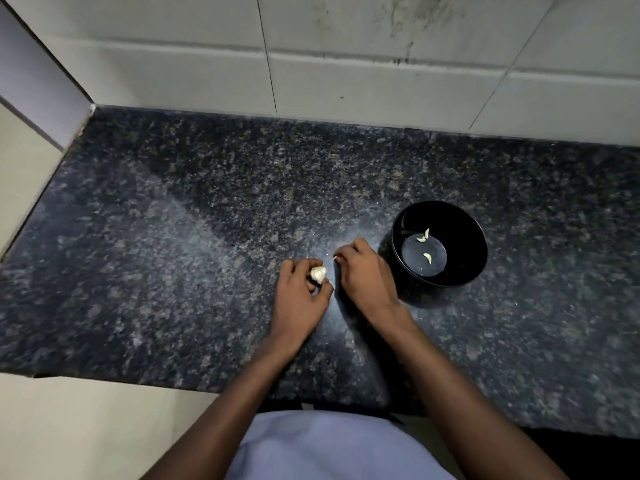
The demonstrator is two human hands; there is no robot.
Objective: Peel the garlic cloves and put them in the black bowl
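My left hand [300, 289] grips a whitish garlic piece [318, 274] with its skin on, low over the dark granite counter [173, 237]. Just to its right, my right hand [363, 275] is curled with the fingertips down at the counter, pinching a small white bit [335, 258], either skin or a clove; I cannot tell which. The black bowl [476, 258] stands right of my right hand, close to the knuckles. Two pale peeled cloves [423, 235] [428, 258] lie on its bottom.
A tiled wall [346, 64] rises behind the counter. The counter ends on the left at a pale vertical surface [20, 174], and its front edge runs just before my body. Bare granite stretches left of my hands and behind them.
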